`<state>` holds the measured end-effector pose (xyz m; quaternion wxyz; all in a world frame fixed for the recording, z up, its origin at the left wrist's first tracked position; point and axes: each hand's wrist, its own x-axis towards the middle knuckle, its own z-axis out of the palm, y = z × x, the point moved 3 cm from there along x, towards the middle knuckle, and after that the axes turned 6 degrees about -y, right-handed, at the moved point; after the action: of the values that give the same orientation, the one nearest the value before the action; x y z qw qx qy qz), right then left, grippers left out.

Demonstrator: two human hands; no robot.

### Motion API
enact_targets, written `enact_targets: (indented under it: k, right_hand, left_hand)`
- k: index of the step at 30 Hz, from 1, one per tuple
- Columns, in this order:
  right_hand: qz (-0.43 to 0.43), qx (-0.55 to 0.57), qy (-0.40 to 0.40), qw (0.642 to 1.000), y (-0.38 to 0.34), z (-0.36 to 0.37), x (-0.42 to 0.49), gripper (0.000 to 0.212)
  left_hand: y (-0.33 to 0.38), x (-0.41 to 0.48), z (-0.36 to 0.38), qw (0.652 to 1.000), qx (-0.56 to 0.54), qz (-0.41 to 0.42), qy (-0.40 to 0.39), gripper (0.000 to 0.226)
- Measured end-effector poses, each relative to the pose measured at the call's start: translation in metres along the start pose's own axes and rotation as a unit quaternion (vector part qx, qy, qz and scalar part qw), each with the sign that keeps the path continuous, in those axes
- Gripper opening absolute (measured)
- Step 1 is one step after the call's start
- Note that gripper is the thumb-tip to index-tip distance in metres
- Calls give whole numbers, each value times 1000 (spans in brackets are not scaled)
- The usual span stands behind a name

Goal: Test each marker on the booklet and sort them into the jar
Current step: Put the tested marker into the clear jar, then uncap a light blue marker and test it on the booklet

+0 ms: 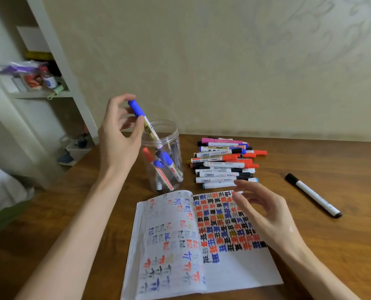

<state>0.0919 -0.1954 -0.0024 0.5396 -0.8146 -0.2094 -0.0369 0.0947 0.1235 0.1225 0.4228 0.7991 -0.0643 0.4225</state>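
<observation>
At lower centre the right hand (264,213) hovers empty, fingers relaxed, over the open white paper booklet (234,269), leaving the clear plastic jar (177,148) beyond unbraced. Left of centre the left hand (119,137) pinches a blue-capped white marker (150,132) tilted into the jar mouth. Dropped so, it may snag the stored markers (165,158) and tip the jar.
</observation>
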Motion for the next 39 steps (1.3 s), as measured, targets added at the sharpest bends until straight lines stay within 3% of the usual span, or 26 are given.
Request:
enact_targets:
  k: [5,9,14,17,20,23,28,30,32,35,39]
  right_hand:
    - [1,9,-6,1000,0,1,0,45]
    - [2,14,-12,1000,1,2,-1,43]
    - [7,9,-14,1000,3,3,-1,40]
    - [10,13,-17,1000,4,4,-1,40]
    - [10,11,-15,1000,4,5,-1,43]
    - [13,10,-18,1000,5,4,0,42]
    - [17,0,-21,1000,6,1,-1,42]
    - [17,-2,-15,1000,7,-1,0,39]
    - [20,-6,-7,1000,10,-5,2,38]
    - [21,-19,5,1000,15,-10,3,41]
    - [25,-36,18,999,21,-14,4,36]
  left_hand:
    - [-15,-10,4,997,59,-19,-36,19]
    - [-19,-12,4,992,106,-9,-70,17]
    - [-24,-23,13,980,125,1,-154,34]
    - [-30,-27,17,972,142,-11,-186,61]
    - [-30,-33,20,979,122,-20,-161,82]
    - [-25,-40,20,990,83,-13,-109,86]
    - [12,-74,29,993,79,83,32,49]
    - [20,-87,43,995,43,93,-16,34]
    - [21,-95,62,988,20,53,-140,27]
    - [8,-101,92,951,118,20,-286,34]
    - [-10,-101,116,909,258,20,-328,45]
